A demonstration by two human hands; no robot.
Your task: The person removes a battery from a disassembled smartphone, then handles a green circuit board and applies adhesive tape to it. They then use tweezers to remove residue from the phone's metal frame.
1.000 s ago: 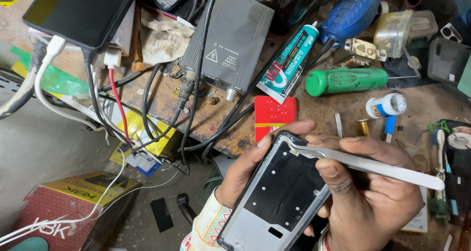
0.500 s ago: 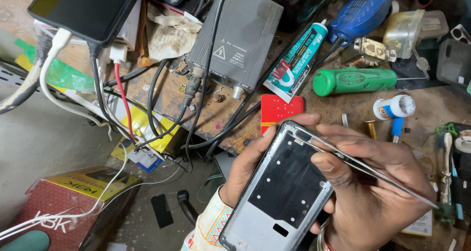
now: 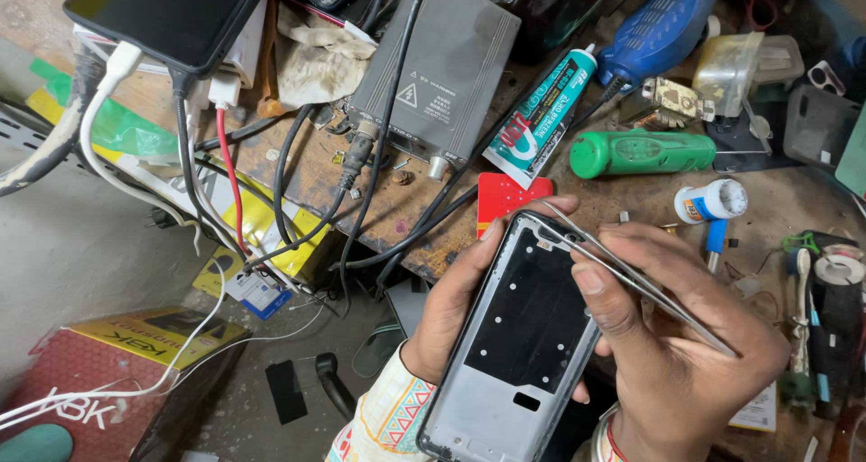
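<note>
- Holding a grey phone rear housing with a black inner panel (image 3: 519, 336), the left hand (image 3: 451, 304) wraps around its left edge from beneath, fingertips curled over the top corner; the housing is held in the air just off the front edge of the cluttered wooden surface (image 3: 622, 200), not resting on it.
- The housing is a long rounded rectangle, inner side up, tilted so that its top end points up and to the right; the black panel carries several small pale dots and a small oblong cutout near the lower end.
- The right hand (image 3: 677, 336) is clenched around slim silver metal tweezers (image 3: 631, 277), pinched between thumb and fingers, and their tips sit at the housing's top right corner.
- On the surface behind the hands lie a red card (image 3: 505, 196) just beside the housing's top end, a white and teal glue tube (image 3: 541, 119), a green cylindrical tool handle (image 3: 640, 152), a grey metal box (image 3: 446, 69) with black cables, and a small white bottle (image 3: 713, 200).
- Against the frame half a second ago, the housing and both hands keep nearly the same place and tilt, and the tweezers' tips have stayed at the same top corner; a second ago the tweezers lay flatter across the top end.
</note>
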